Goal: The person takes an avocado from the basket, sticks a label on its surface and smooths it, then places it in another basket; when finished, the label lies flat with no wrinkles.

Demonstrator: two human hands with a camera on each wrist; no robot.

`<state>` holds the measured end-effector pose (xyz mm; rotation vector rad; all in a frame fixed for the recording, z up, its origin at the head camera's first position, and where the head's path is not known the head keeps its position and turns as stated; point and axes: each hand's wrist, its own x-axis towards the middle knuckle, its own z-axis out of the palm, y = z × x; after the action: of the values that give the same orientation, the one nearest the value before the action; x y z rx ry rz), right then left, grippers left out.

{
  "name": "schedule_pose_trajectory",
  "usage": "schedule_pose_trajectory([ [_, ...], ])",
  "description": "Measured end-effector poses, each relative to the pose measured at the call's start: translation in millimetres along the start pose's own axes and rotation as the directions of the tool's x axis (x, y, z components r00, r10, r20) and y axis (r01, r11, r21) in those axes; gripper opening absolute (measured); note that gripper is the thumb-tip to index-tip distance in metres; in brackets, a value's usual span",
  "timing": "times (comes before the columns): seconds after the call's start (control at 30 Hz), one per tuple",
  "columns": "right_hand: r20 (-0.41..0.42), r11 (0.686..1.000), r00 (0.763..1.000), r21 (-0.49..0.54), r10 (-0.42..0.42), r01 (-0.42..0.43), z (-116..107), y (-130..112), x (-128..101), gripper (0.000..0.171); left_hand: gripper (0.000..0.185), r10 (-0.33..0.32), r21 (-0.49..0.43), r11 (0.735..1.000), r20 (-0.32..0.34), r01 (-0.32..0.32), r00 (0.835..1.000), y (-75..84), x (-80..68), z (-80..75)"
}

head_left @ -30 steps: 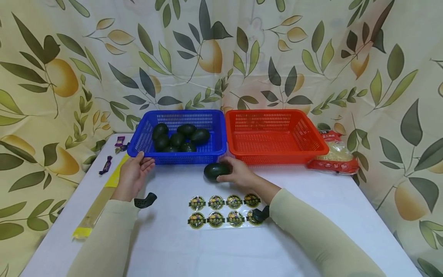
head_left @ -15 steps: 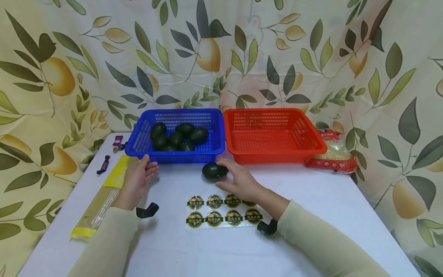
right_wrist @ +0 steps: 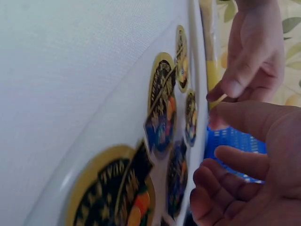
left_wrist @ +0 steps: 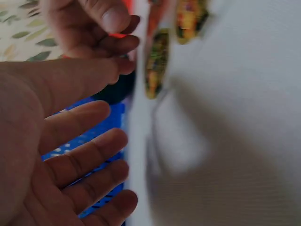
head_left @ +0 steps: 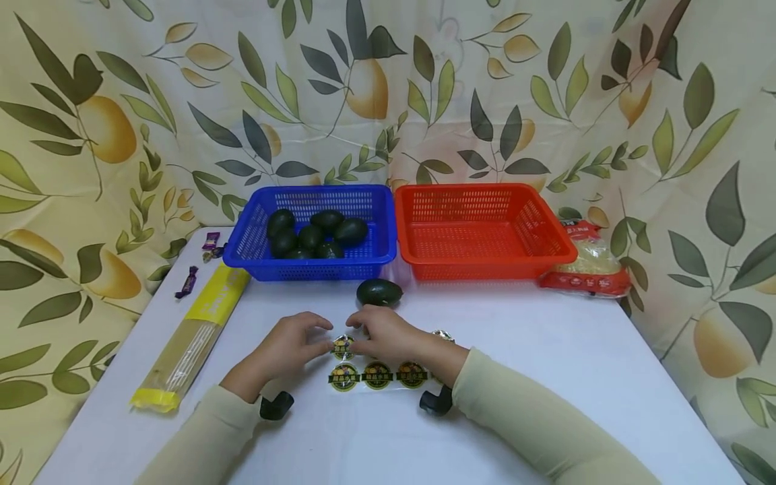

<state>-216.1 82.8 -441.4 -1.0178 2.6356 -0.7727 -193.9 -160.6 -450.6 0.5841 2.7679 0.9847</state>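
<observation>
The sticker sheet (head_left: 395,384) lies on the table (head_left: 339,441), with at least four round stickers (head_left: 377,375) showing; your right hand (head_left: 391,333), loosely curved above it, grasps nothing. Your left hand (head_left: 287,347), beside it, is likewise ungripped. Beyond lie one dark green fruit (head_left: 379,292), one blue basket (head_left: 315,271) showing seven more, and one red basket (head_left: 485,271).

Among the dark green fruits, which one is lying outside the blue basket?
The single fruit on the white tablecloth, just beyond the right hand; the other visible ones lie inside the blue basket.
</observation>
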Motion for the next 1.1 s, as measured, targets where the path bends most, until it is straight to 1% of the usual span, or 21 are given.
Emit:
schedule_pose_trajectory([
  [0.1, 0.025, 0.998, 0.999, -0.054, 0.038, -0.037, 5.6, 0.2, 5.7, 0.045, 0.038, 0.042, 0.117, 0.992, 0.04, -0.047, 0.998, -1.6, -0.2, 6.9],
  [0.13, 0.031, 0.997, 0.998, -0.067, 0.051, -0.048, 7.4, -0.4, 7.1, 0.046, 0.04, 0.046, 0.15, 0.987, 0.049, -0.053, 0.998, -2.1, -0.7, 8.7],
  [0.23, 0.047, 0.992, 0.995, -0.094, 0.09, -0.085, 11.8, -2.8, 9.7, 0.048, 0.043, 0.036, 0.23, 0.972, 0.06, -0.049, 0.998, -2.8, -2.2, 13.6],
  [0.33, 0.047, 0.988, 0.992, -0.113, 0.113, -0.107, 14.7, -5.7, 9.6, 0.046, 0.043, 0.033, 0.278, 0.96, 0.054, -0.047, 0.998, -2.5, -3.7, 17.1],
  [0.43, 0.041, 0.984, 0.992, -0.135, 0.122, -0.116, 15.7, -7.9, 9.3, 0.042, 0.043, 0.042, 0.306, 0.951, 0.041, -0.052, 0.998, -2.1, -4.7, 18.7],
  [0.6, 0.023, 0.985, 0.994, -0.14, 0.106, -0.102, 17.0, -9.2, 10.6, 0.035, 0.042, 0.043, 0.337, 0.94, 0.035, -0.052, 0.998, -1.8, -6.4, 18.6],
  [0.67, 0.012, 0.987, 0.996, -0.136, 0.092, -0.089, 18.3, -8.3, 11.4, 0.027, 0.043, 0.043, 0.347, 0.936, 0.038, -0.054, 0.998, -1.3, -7.0, 18.6],
  [0.8, -0.024, 0.99, 0.998, -0.127, 0.054, -0.057, 21.4, -5.5, 13.7, 0.007, 0.046, 0.035, 0.362, 0.931, 0.056, -0.053, 0.998, -1.0, -8.1, 17.8],
  [0.83, -0.03, 0.991, 0.998, -0.121, 0.048, -0.051, 21.6, -5.3, 14.0, 0.005, 0.046, 0.034, 0.363, 0.93, 0.06, -0.053, 0.998, -0.7, -8.3, 17.6],
  [0.93, -0.033, 0.996, 0.999, -0.086, 0.035, -0.038, 20.6, -5.2, 13.0, 0.007, 0.049, 0.033, 0.363, 0.93, 0.071, -0.057, 0.997, 0.3, -8.9, 16.7],
  [1.1, -0.02, 0.999, 0.999, 0.022, 0.043, -0.042, 11.7, -8.4, 5.2, 0.008, 0.049, 0.05, 0.361, 0.93, 0.073, -0.073, 0.996, 1.3, -9.6, 16.3],
])
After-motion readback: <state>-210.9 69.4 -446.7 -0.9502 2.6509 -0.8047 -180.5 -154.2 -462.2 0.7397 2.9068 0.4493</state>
